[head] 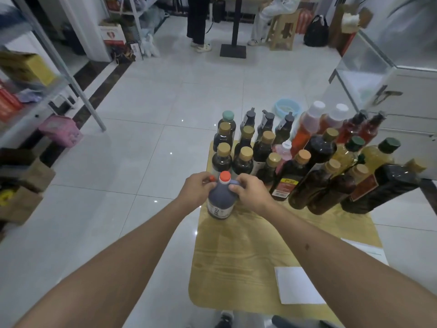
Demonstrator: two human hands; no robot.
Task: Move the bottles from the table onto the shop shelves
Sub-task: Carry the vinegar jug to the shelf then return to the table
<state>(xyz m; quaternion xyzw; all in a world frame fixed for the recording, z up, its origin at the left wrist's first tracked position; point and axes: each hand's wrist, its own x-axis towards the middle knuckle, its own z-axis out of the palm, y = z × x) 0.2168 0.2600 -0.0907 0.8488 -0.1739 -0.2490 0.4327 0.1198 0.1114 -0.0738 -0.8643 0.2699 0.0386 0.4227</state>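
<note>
A dark jug point(220, 202) with an orange-red cap and a white label stands near the left edge of the yellow wooden table point(236, 256). My left hand point(195, 188) curls round its left shoulder, and a second small red cap point(212, 178) shows at the fingertips. My right hand point(251, 193) grips the handle on the jug's right side. Behind the jug stand several dark bottles with gold caps point(243, 159). To the right, taller bottles point(319, 176) of dark, yellow and red liquid crowd together. The shop shelves point(35, 91) are on the left, blurred.
A white sheet of paper point(298, 285) lies on the near right of the table. A pink basket point(60, 130) and cardboard boxes sit under the shelves. A blue bowl point(287, 107) is on the floor beyond the table, a glass counter point(378, 74) stands at right, and two people are at the back.
</note>
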